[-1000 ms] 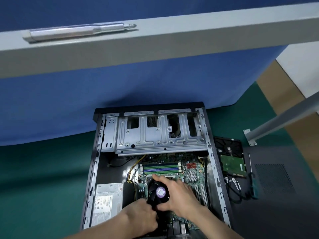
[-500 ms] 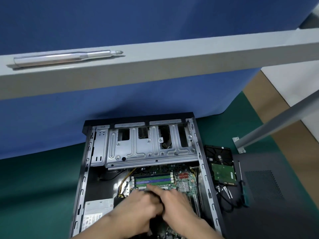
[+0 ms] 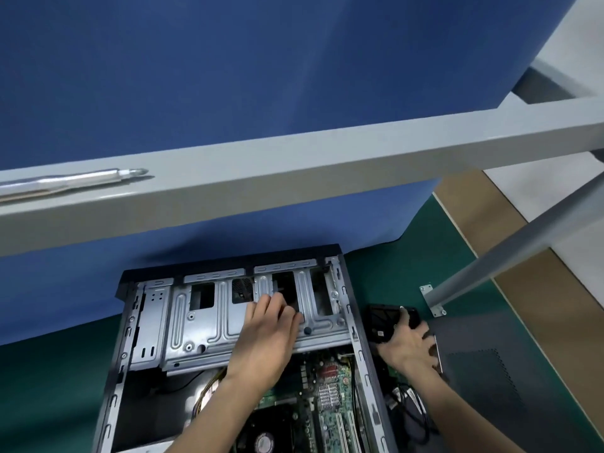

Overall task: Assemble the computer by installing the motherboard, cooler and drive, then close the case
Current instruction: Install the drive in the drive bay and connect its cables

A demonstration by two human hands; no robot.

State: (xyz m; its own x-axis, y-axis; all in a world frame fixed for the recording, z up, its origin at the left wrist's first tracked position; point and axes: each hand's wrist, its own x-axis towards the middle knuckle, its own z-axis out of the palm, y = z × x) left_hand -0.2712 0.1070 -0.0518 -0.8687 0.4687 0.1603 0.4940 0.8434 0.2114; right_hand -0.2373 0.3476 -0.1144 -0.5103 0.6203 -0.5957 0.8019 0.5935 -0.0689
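On green mat (image 3: 49, 387), open case (image 3: 130, 322) holds motherboard (image 3: 330, 387) and cooler (image 3: 261, 434); left hand (image 3: 268, 331) rests loose-fingered on drive cage (image 3: 196, 328), right hand (image 3: 411, 346) splays over uninstalled drive (image 3: 384, 322), grip unclear; side panel (image 3: 490, 371) off.

An electronics workshop: open computer case (image 3: 228, 265) on green mat (image 3: 49, 387), blue partition (image 3: 228, 76).

Single head cam, looking fwd and down, close over the open computer case (image 3: 228, 264) on the green mat (image 3: 49, 387); grey beam (image 3: 294, 178) cuts across mid-frame, blue partition (image 3: 228, 76) behind.
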